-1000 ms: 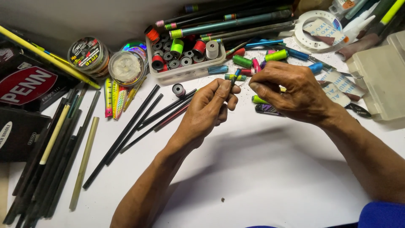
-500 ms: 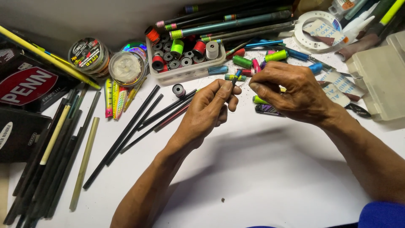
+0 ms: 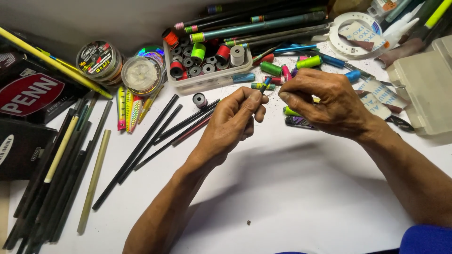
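White worktable [image 3: 292, 197] cluttered with dark rod blanks [image 3: 155, 136] and a tray of thread spools [image 3: 207, 63]; the left hand [image 3: 233, 122] pinches a thin dark rod piece [image 3: 265, 85], its long axis tilting up and away, while the right hand [image 3: 325, 101], fingers curled narrow, sits just beside its tip

Fishing rod workshop, white table [image 3: 292, 197] with thin rods [image 3: 141, 146], tray of thread spools [image 3: 207, 63], lures [image 3: 128, 110], line reels [image 3: 99, 60]

You see matt black rods [image 3: 141, 146], glossy plastic thread spools [image 3: 197, 52], a clear plastic tray [image 3: 207, 80], on a smooth white worktop [image 3: 292, 188].
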